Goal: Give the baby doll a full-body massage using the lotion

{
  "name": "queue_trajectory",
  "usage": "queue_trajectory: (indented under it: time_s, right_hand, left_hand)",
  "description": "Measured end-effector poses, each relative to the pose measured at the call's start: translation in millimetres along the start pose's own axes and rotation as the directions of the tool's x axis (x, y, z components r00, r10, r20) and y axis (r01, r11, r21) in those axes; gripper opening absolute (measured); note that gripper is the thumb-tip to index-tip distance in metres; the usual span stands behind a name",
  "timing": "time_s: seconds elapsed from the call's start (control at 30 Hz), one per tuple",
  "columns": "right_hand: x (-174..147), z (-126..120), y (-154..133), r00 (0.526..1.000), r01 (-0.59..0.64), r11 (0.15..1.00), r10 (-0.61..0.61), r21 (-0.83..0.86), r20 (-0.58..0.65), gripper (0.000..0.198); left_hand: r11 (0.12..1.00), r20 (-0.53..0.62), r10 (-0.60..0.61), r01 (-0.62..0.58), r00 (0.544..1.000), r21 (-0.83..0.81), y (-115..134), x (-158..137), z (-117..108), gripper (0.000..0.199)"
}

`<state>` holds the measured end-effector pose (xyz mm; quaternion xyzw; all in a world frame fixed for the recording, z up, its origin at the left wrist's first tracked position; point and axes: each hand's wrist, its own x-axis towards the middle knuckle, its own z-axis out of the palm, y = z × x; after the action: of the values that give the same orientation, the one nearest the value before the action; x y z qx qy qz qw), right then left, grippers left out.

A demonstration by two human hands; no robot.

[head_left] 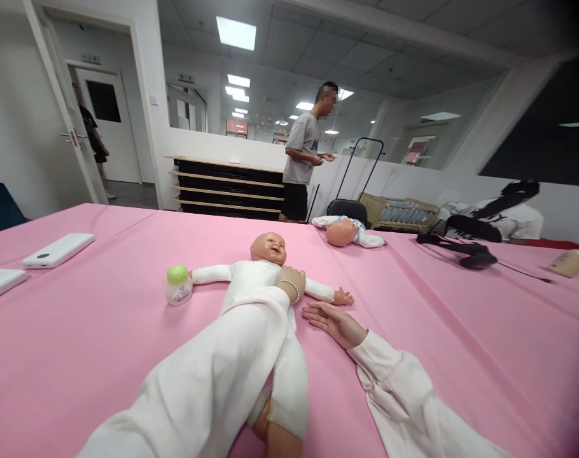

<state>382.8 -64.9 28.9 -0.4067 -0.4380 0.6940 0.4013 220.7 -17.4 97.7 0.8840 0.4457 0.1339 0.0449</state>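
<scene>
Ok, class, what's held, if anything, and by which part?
The left hand lies on the nearer doll at one shoulder; whether it grips cannot be told. The right hand holds nothing.

childcare training room (146,38), apparently | baby doll (246,277) | second doll (341,234) | wooden cot (404,215)

A white sleeve (198,366) hides part of a doll (251,278), its leg cropped by the bottom edge; a bottle's (179,289) lettering is too small to read.
</scene>
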Motion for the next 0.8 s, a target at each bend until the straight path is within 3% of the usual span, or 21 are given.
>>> queue_trajectory:
  time_s: [0.13,0.2,0.27,0.4,0.5,0.6,0.67,0.8]
  right_hand:
    - [-3,10,1,0.999,0.032,0.996,-0.035,-0.083,-0.029,0.036]
    - [-5,17,3,0.997,0.053,0.990,-0.059,-0.130,-0.046,0.041]
    - [-6,24,7,0.995,0.064,0.983,-0.077,-0.169,-0.070,0.048]
    - [6,41,13,0.992,0.065,0.994,-0.074,-0.091,-0.101,0.058]
    - [27,53,8,0.991,0.101,0.995,-0.102,-0.018,-0.088,0.048]
    - [54,55,-5,0.994,0.079,0.997,-0.078,0.018,-0.080,0.032]
    - [70,48,-15,0.994,0.035,0.997,-0.028,0.068,-0.103,0.029]
    - [89,25,-29,0.992,0.018,0.979,0.008,0.205,-0.123,0.021]
  left_hand:
    - [0.990,-0.006,0.144,-0.144,0.990,-0.003,1,-43,-21,0.049]
    - [0.953,-0.075,0.290,-0.295,0.954,-0.062,-2,-85,-37,0.037]
    - [0.946,-0.091,0.304,-0.311,0.948,-0.086,-8,-130,-48,0.019]
    - [0.926,-0.023,0.363,-0.364,0.931,-0.098,-20,-194,-42,0.015]
    - [0.893,0.038,0.447,-0.443,0.894,-0.085,-25,-206,-25,0.022]
    - [0.866,0.000,0.491,-0.488,0.871,-0.105,-29,-203,-14,0.022]
    - [0.838,-0.046,0.529,-0.530,0.848,-0.133,-32,-202,-11,0.013]
    - [0.740,-0.136,0.575,-0.583,0.807,-0.334,-39,-206,-10,0.028]
